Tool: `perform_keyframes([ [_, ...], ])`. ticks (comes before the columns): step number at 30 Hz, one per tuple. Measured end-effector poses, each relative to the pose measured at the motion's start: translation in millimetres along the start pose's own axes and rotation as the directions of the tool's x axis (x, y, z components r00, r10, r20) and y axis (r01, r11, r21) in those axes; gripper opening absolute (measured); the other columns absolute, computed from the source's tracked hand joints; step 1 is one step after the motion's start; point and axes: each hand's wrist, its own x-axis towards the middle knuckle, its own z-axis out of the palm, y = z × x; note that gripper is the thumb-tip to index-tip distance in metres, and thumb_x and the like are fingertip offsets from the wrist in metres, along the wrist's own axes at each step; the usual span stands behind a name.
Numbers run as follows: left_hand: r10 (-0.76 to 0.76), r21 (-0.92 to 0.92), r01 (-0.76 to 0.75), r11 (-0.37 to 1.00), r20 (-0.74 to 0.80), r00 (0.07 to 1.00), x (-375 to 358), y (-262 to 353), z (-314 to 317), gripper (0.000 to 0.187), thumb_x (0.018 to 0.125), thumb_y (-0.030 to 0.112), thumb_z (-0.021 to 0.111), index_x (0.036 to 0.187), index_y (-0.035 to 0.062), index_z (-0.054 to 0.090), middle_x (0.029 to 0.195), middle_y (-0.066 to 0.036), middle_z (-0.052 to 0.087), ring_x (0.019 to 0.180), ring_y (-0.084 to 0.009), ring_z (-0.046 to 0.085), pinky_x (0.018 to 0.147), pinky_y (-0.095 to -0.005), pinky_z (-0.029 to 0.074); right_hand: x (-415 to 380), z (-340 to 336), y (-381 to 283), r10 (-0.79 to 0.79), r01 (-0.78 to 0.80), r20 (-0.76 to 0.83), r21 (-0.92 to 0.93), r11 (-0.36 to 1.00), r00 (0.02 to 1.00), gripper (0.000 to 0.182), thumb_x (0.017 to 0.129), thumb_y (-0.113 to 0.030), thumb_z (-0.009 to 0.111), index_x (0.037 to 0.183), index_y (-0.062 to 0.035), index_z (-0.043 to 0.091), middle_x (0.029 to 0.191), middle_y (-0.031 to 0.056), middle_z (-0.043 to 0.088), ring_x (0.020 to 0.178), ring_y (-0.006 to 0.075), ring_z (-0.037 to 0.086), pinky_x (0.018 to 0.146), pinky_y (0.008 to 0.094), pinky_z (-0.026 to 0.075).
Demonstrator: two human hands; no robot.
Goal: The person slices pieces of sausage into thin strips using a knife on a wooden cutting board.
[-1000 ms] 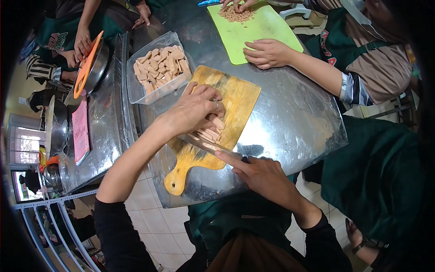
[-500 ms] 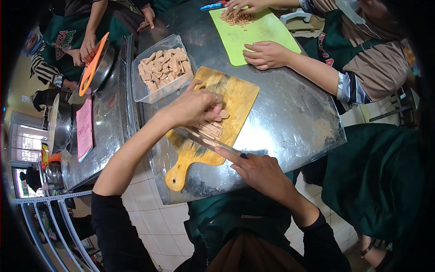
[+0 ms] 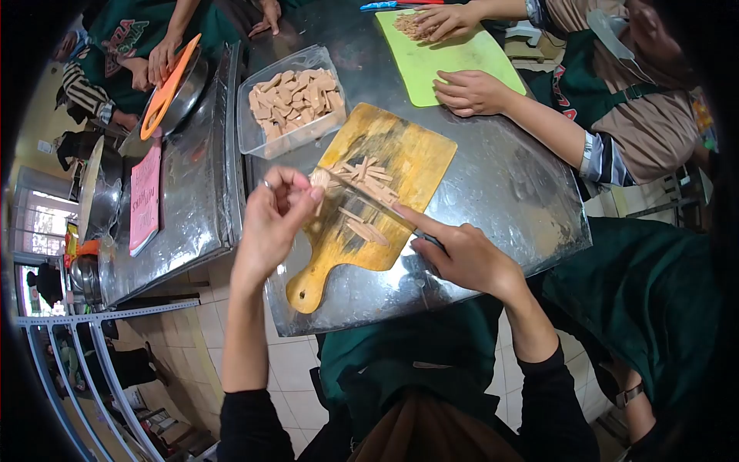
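My right hand grips a knife, index finger stretched along the blade's spine. The blade lies slanted over a worn wooden cutting board. Thin light brown strips are heaped beyond the blade, and a few more strips lie on its near side. At the board's left edge, my left hand is raised with fingers curled and a ring on one finger. A light brown slice shows at its thumb tip, close to the knife's point.
A clear plastic tub of light brown slices stands behind the board. Across the metal table, a co-worker's hands rest at a green cutting board with chopped bits. A pink booklet and an orange board are at left.
My left hand has lifted from the strips and moved left and toward me. The knife has moved up over the board, now with strips on both sides of it.
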Motion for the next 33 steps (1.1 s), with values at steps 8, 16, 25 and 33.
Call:
perform_keyframes([
  [8, -0.114, 0.083, 0.141, 0.986, -0.271, 0.956, -58, -56, 39, 0.016, 0.098, 0.011, 0.071, 0.098, 0.0035, 0.057, 0.074, 0.0, 0.061, 0.067, -0.0065, 0.054, 0.061, -0.0252, 0.044, -32, 9, -34, 0.144, -0.151, 0.151, 0.038, 0.988, 0.978, 0.062, 0.102, -0.019, 0.061, 0.159, -0.0283, 0.039, 0.091, 0.0265, 0.071, 0.082, 0.0466, 0.069, 0.075, 0.0511, 0.056],
  [16, 0.176, 0.556, 0.033, 0.83, -0.318, 0.932, -63, -52, 71, 0.02, 0.091, 0.01, 0.073, 0.106, 0.0043, 0.061, 0.099, -0.015, 0.059, 0.093, -0.038, 0.062, 0.08, -0.0457, 0.05, -18, 8, -27, 0.182, -0.171, 0.074, -0.134, 0.976, 0.98, 0.063, 0.101, -0.013, 0.06, 0.159, -0.0252, 0.039, 0.086, 0.0276, 0.071, 0.077, 0.0501, 0.069, 0.071, 0.0542, 0.057],
  [25, -0.156, 0.086, 0.195, 0.977, -0.336, 0.929, -73, -51, 44, 0.013, 0.1, 0.002, 0.066, 0.112, -0.0031, 0.064, 0.093, -0.008, 0.073, 0.083, -0.0114, 0.069, 0.076, -0.026, 0.056, -28, 13, -31, 0.164, -0.163, 0.099, -0.019, 0.986, 0.981, 0.065, 0.1, -0.009, 0.062, 0.159, -0.0245, 0.039, 0.084, 0.028, 0.07, 0.078, 0.0502, 0.067, 0.069, 0.054, 0.054],
  [33, -0.223, 0.021, 0.236, 0.971, -0.259, 0.94, -67, -43, 71, 0.015, 0.099, 0.0, 0.065, 0.113, -0.0065, 0.064, 0.094, -0.009, 0.074, 0.086, -0.0115, 0.072, 0.077, -0.0256, 0.058, -28, 21, -30, 0.073, -0.075, 0.093, 0.02, 0.997, 0.993, 0.066, 0.1, -0.007, 0.062, 0.159, -0.0243, 0.039, 0.082, 0.0266, 0.07, 0.073, 0.0496, 0.066, 0.064, 0.052, 0.054],
])
